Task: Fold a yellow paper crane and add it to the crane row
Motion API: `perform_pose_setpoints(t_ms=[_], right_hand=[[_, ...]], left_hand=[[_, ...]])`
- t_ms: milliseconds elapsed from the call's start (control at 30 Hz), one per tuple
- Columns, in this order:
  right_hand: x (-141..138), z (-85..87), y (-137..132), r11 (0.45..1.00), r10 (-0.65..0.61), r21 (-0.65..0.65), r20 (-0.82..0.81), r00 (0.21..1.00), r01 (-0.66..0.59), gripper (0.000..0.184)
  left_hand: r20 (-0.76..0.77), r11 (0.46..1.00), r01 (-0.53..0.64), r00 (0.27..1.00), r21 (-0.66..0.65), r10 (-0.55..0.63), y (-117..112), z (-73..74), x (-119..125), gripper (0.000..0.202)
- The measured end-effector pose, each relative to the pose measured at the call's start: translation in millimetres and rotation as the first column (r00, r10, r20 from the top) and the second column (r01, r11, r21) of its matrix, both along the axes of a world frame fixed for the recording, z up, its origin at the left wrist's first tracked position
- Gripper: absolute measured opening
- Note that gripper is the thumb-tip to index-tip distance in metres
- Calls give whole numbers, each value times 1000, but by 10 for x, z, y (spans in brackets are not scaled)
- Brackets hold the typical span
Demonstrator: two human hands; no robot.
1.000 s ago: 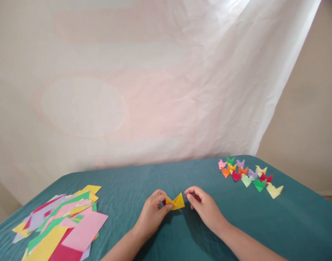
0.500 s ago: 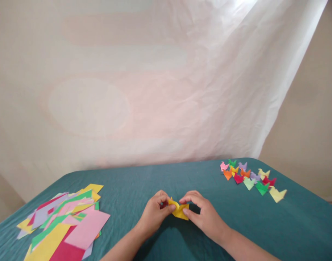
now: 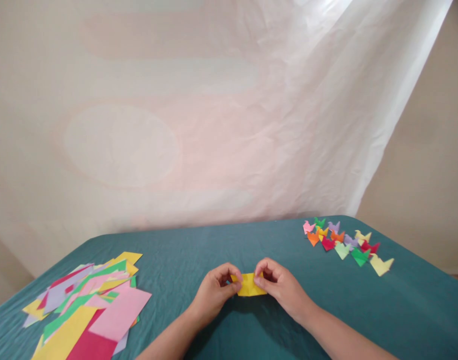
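Note:
A small piece of folded yellow paper (image 3: 248, 286) with creases across it is held between both hands, just above the green cloth, near the front middle of the table. My left hand (image 3: 216, 291) pinches its left end between thumb and fingers. On the other end, my right hand (image 3: 280, 284) has thumb and forefinger closed on the upper right part. The fingertips hide both upper corners of the paper.
A loose pile of coloured paper sheets (image 3: 118, 315) lies on the left of the green-covered table (image 3: 199, 250). Several folded paper birds (image 3: 360, 256) stand grouped at the far right. Behind hangs a pale cloth (image 3: 214, 150).
The yellow paper has gone from a dipped, notched shape to a flatter, straighter strip. My right hand has shifted slightly up and its fingers now close on the paper's top edge.

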State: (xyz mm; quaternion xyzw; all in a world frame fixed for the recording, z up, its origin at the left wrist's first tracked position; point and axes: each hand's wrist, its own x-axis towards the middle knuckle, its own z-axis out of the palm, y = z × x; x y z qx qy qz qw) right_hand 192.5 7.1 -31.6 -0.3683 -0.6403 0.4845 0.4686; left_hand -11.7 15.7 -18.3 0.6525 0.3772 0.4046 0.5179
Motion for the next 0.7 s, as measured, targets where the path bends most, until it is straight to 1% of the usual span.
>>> perform_pose_setpoints(t_ms=[33,100,167,300,433,533,600,700], right_hand=[[7,-3,10,1000,3,-5,-4,1000,-3,11],[18,-2,19,999,33,-22,1,999,-33,11],[24,1,16,997,72,-39,20,997,-71,13],[25,-6,10,995,92,-43,70,993,-89,16],[31,-21,25,993,90,-88,56,994,-85,18],[35,-12,23,991,92,-98,51,994,-87,19],[35,6,12,992,91,-92,61,994,-85,20],[31,27,-2,993,90,-78,69,994,-85,20]], left_hand=[[-36,1000,-7,999,12,7,-2,4,-4,2],[-87,999,-14,996,32,16,-6,6,-10,5],[-96,1000,-4,995,30,7,-8,-1,-11,7],[-60,999,10,998,-45,-13,5,-29,-19,15],[51,984,56,998,-166,-48,11,-4,-20,21],[104,981,84,992,-175,-66,2,43,-6,23],[96,984,76,994,-162,-60,-3,58,3,24],[57,989,40,998,-139,-32,1,40,8,24]])
